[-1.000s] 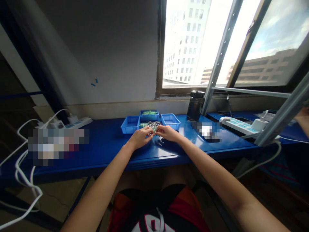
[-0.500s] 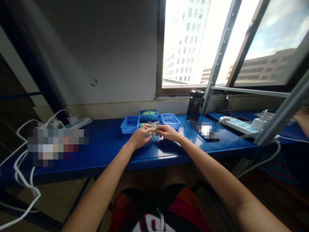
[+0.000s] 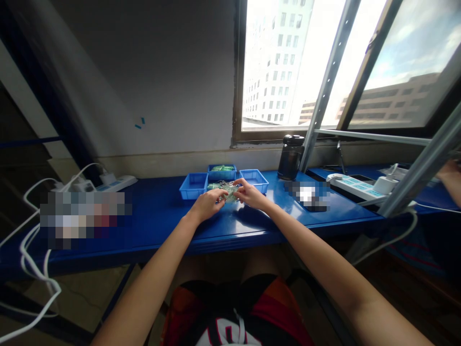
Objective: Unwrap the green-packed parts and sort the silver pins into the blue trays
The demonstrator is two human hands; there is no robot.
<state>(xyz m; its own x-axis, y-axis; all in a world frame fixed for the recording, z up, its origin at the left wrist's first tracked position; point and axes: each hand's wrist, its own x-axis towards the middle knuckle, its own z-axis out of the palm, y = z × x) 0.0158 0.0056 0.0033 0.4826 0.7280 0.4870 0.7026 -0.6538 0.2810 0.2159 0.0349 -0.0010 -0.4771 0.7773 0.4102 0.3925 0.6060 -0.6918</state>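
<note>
My left hand [image 3: 208,204] pinches the left side of a small, crinkled, see-through pale-green packet [image 3: 230,193], which looks like a plastic bag. At the packet's right side is my right hand [image 3: 251,196], its thumb and bent fingers gripping the edge, the index finger raised a little. Just behind the packet lies a pile of small shiny metal pieces [image 3: 226,183], partly hidden by my fingers; their kind is too small to make out. What the packet contains cannot be told.
Blue trays stand around the pile: a left tray [image 3: 193,193], a right tray [image 3: 260,182] and a back tray [image 3: 222,176] with green packets. A black bottle [image 3: 290,158] stands by the window. Power strips [image 3: 360,186] and cables lie on the blue table [image 3: 154,216]. Another person's arm shows far right.
My right hand's fingers have lifted and spread from the packet's top, and my left fingers have lowered slightly. More of the packet and the metal pile now shows.
</note>
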